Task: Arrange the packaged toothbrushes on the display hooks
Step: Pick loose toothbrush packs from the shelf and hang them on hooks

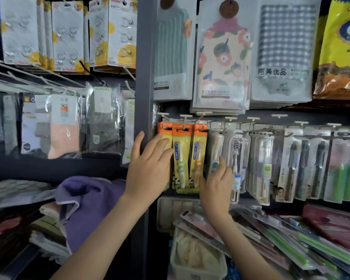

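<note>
Packaged socks [63, 126] are hung at the far left, with a purple towel [89, 203] heaped below them. The left hand [150, 164] is laid flat, its grip open and fingers straight, on the leftmost of three orange toothbrush packs [181, 156], which are hung side by side from display hooks [185, 116] just right of the grey post [144, 77]; the thumb is set against that post. The right hand [216, 186] is placed at the left edge of a clear-cased toothbrush pack [237, 158] hung from the next hooks, fingers curled against it and thumb raised; whether the grip is closed on it cannot be told. More hanging packs [291, 168] are ranged to the right, and loose toothbrush packs [291, 239] are piled on the shelf beneath.
</note>
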